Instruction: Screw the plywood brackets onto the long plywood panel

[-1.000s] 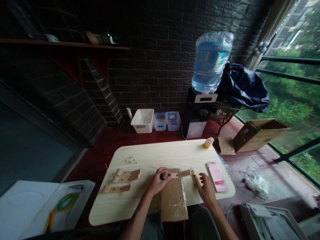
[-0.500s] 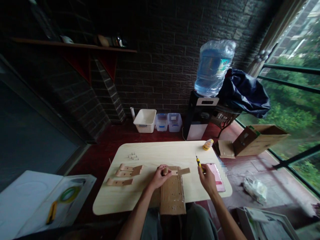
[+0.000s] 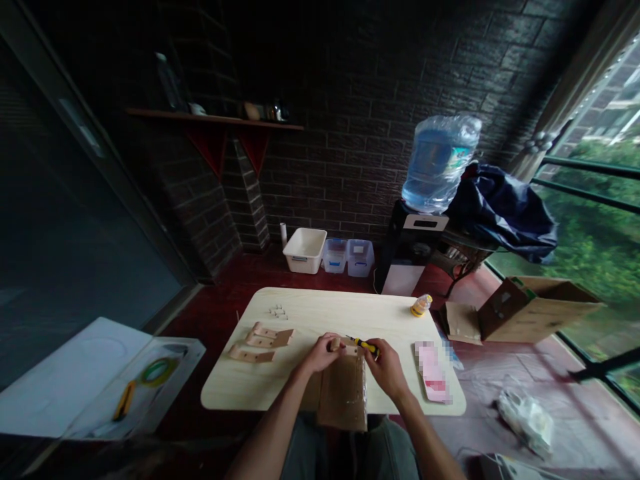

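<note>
My left hand (image 3: 320, 355) is closed on a light wooden strip with a thick rounded end (image 3: 335, 345), at the far end of a worn cardboard piece (image 3: 343, 397). In my right hand (image 3: 387, 368) is a yellow and black screwdriver (image 3: 369, 346), its shaft pointing left toward the strip. Whether its tip touches the wood is too small to tell. Left of my hands, similar curved wooden pieces with holes (image 3: 271, 337) lie on the table. Several small screws (image 3: 278, 311) stand behind them.
The pale table (image 3: 225, 393) has rounded corners. A yellow-based container (image 3: 421, 306) stands at its back right, and a pink-screened phone (image 3: 433, 373) lies at the right. Beyond are plastic bins (image 3: 306, 252), a water dispenser (image 3: 407, 250) and an open cardboard box (image 3: 535, 313).
My right hand has brought the screwdriver leftward from near the phone to the wooden strip. The screwdriver now lies nearly level. My left hand keeps its hold, and the camera view has shifted.
</note>
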The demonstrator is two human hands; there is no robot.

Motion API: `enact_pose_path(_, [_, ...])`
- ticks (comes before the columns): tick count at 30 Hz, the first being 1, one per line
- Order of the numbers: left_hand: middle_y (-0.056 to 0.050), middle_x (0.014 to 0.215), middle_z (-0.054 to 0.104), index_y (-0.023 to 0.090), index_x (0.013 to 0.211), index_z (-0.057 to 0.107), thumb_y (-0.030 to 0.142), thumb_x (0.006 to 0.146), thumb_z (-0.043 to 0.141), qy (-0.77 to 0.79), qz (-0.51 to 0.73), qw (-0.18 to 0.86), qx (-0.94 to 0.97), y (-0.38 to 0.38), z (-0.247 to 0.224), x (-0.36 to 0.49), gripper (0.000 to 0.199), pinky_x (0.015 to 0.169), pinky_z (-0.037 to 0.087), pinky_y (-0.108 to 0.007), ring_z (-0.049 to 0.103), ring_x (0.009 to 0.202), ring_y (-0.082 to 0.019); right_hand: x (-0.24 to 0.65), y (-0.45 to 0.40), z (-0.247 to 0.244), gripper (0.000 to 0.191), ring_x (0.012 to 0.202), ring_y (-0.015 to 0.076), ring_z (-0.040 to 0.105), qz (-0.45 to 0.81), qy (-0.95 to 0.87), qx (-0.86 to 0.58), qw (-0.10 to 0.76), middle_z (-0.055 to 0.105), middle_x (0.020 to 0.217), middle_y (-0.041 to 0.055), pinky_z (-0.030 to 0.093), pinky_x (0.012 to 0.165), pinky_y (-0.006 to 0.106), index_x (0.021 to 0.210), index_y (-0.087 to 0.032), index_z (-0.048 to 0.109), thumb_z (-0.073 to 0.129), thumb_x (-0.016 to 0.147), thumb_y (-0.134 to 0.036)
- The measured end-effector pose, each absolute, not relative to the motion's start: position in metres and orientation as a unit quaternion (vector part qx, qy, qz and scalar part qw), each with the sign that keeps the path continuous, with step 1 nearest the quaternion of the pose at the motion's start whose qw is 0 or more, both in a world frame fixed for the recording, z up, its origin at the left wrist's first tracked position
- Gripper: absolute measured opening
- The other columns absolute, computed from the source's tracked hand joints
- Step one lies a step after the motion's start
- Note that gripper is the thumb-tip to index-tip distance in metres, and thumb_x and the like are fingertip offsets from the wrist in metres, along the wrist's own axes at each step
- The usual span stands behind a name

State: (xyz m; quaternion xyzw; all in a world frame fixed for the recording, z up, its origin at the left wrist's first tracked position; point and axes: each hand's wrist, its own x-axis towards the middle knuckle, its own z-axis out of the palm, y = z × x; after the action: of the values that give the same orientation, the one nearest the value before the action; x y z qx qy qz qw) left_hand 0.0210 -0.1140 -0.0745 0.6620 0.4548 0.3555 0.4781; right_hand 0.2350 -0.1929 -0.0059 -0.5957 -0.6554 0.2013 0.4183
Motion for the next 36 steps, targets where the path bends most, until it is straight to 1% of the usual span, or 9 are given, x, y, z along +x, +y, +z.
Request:
enact_pose_path(5, [-0.009,0.122,0.067,0.021,0.093,0.072,0.051,0.065,0.078,0.486,0.336,0.475,0.652,-0.118,-0.071,0.021,0.041,0.107,0.045,-0.041,0.060,0.119,-0.028,0.231,-0.197,-0.005,0.035,0.071,0.0203,0.066,0.202,-0.646,-0.598,0.429,0.072,0.085,0.0077,0.052,0.067,0.031,0.096,-0.019,0.072,0.057,0.087,-0.050])
enact_pose_path(8, [-0.010,0.127,0.066,0.019,0.096,0.071,0.052,0.065,0.077,0.496,0.331,0.476,0.646,-0.120,-0.071,0.022,0.046,0.109,0.043,-0.039,0.059,0.120,-0.028,0.233,-0.201,-0.002,0.036,0.073,0.0201,0.066,0.202,-0.647,-0.595,0.433,0.072,0.086,0.0082,0.052,0.068,0.030,0.098,-0.018,0.071,0.056,0.088,-0.049])
enact_pose_path(11, [-0.012,0.125,0.067,0.017,0.094,0.071,0.050,0.066,0.077,0.497,0.332,0.478,0.644,-0.123,-0.073,0.022,0.044,0.110,0.042,-0.038,0.060,0.119,-0.028,0.237,-0.206,0.000,0.037,0.073,0.0196,0.066,0.203,-0.653,-0.591,0.428,0.073,0.085,0.0083,0.051,0.068,0.029,0.099,-0.018,0.070,0.054,0.089,-0.049])
enact_pose_path(19, [-0.011,0.115,0.069,0.018,0.089,0.071,0.050,0.069,0.075,0.484,0.343,0.475,0.650,-0.128,-0.074,0.022,0.038,0.106,0.044,-0.040,0.062,0.113,-0.028,0.244,-0.208,0.012,0.034,0.061,0.0171,0.062,0.245,-0.661,-0.588,0.397,0.071,0.074,0.0046,0.044,0.057,0.025,0.100,-0.018,0.068,0.054,0.089,-0.048])
enact_pose_path(22, [-0.011,0.114,0.068,0.018,0.087,0.071,0.050,0.070,0.076,0.481,0.345,0.468,0.656,-0.124,-0.076,0.022,0.036,0.105,0.045,-0.038,0.062,0.111,-0.027,0.242,-0.202,0.021,0.030,0.058,0.0154,0.057,0.248,-0.669,-0.582,0.390,0.067,0.067,0.0019,0.041,0.055,0.024,0.096,-0.018,0.066,0.056,0.088,-0.045])
enact_pose_path(24, [-0.010,0.109,0.069,0.019,0.085,0.072,0.048,0.071,0.075,0.473,0.351,0.453,0.669,-0.121,-0.079,0.021,0.033,0.101,0.047,-0.037,0.063,0.107,-0.025,0.238,-0.197,0.028,0.026,0.057,0.0142,0.054,0.253,-0.681,-0.572,0.381,0.064,0.065,0.0002,0.039,0.054,0.023,0.090,-0.019,0.064,0.055,0.089,-0.043])
enact_pose_path(28, [-0.007,0.098,0.070,0.020,0.083,0.073,0.044,0.075,0.073,0.444,0.372,0.424,0.696,-0.113,-0.086,0.018,0.025,0.096,0.049,-0.034,0.063,0.100,-0.023,0.230,-0.183,0.041,0.022,0.060,0.0131,0.053,0.269,-0.707,-0.546,0.360,0.063,0.069,-0.0006,0.039,0.056,0.023,0.092,-0.020,0.062,0.054,0.091,-0.040])
enact_pose_path(32, [-0.008,0.103,0.068,0.020,0.087,0.074,0.041,0.078,0.070,0.442,0.376,0.414,0.701,-0.108,-0.094,0.016,0.023,0.099,0.047,-0.036,0.061,0.104,-0.023,0.221,-0.164,0.045,0.018,0.063,0.0134,0.056,0.273,-0.728,-0.536,0.329,0.064,0.072,-0.0004,0.040,0.059,0.023,0.093,-0.021,0.061,0.055,0.093,-0.038])
enact_pose_path(36, [-0.007,0.108,0.067,0.021,0.091,0.073,0.041,0.079,0.069,0.446,0.376,0.414,0.698,-0.105,-0.101,0.014,0.024,0.101,0.045,-0.036,0.059,0.108,-0.024,0.212,-0.148,0.040,0.016,0.068,0.0142,0.059,0.272,-0.751,-0.525,0.293,0.067,0.079,0.0015,0.042,0.063,0.024,0.094,-0.021,0.060,0.055,0.093,-0.036])
